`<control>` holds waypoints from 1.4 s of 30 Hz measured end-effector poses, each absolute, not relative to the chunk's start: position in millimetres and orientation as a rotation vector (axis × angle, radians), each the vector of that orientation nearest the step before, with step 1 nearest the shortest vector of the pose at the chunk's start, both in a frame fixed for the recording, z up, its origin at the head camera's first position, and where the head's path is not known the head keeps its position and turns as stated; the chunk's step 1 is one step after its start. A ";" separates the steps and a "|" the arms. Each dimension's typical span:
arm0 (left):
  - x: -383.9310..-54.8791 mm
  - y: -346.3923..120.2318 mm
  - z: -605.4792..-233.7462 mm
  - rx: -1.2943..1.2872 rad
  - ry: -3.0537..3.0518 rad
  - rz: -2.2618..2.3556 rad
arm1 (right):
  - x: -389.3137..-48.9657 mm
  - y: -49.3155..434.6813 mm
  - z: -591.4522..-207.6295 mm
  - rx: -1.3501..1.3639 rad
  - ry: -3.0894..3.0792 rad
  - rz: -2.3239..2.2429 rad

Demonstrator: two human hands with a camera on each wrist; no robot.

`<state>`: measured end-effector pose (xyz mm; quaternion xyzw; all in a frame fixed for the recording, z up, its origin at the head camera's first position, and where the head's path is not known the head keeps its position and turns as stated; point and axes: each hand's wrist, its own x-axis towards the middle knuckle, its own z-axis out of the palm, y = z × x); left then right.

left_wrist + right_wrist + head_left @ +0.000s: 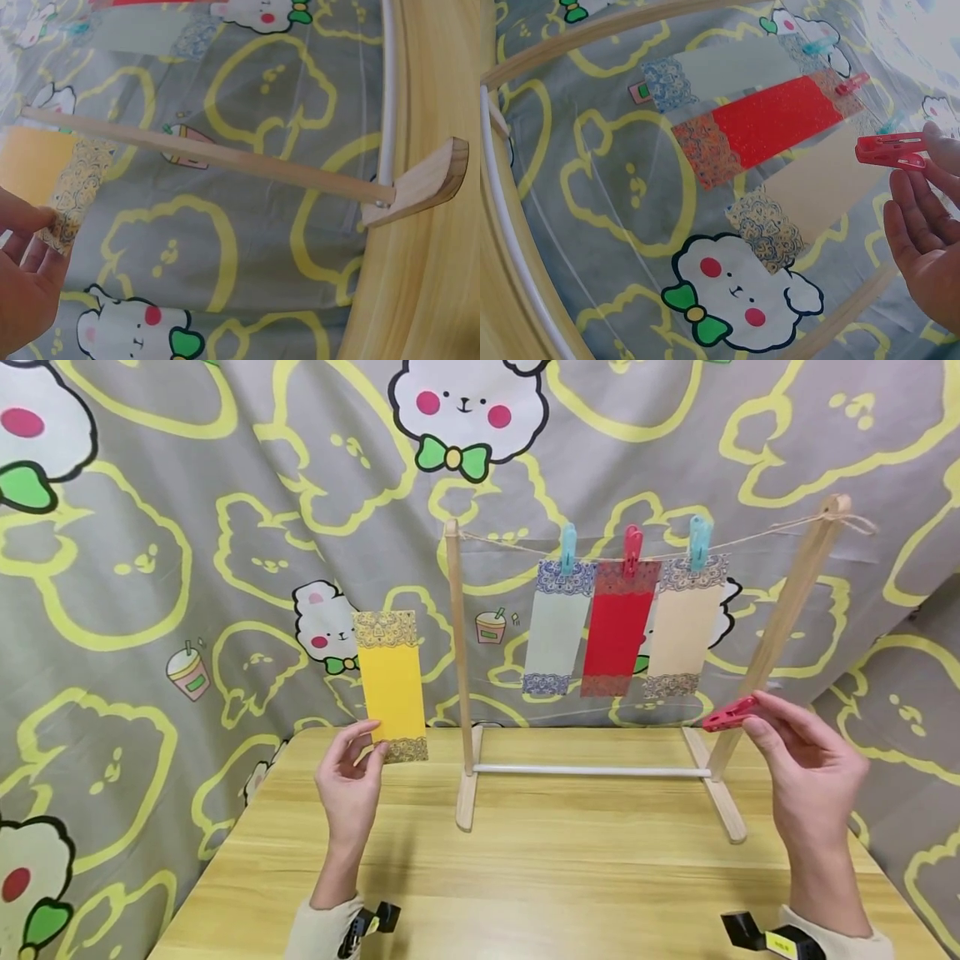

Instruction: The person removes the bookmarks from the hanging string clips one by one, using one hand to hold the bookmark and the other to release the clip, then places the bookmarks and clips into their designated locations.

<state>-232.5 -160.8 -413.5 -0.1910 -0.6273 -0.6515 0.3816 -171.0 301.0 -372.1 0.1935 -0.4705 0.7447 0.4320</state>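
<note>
A yellow card with patterned bands at both ends is pinched near its lower edge by my left hand, left of the wooden rack. My right hand pinches a red clothespin in front of the rack's right post. From the string between the posts hang a pale grey-green card, a red card and a cream card. Blue clothespins hold the outer two, and another red clothespin holds the middle one. In the right wrist view, the pinched clothespin points toward the cards.
The rack's left post and right post stand on wooden feet, joined low down by a white rod. Under it is a wood-grain table. A grey curtain with cartoon animals hangs close behind.
</note>
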 end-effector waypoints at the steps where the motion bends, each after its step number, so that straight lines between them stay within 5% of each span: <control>1: -232.6 -161.3 -413.4 -0.483 -1.603 -1.676 | -169.9 302.5 -372.7 0.476 -1.171 1.850; 42: -237.0 -162.2 -426.8 -0.471 -1.634 -1.784 | -179.1 313.2 -398.2 0.158 -1.277 1.927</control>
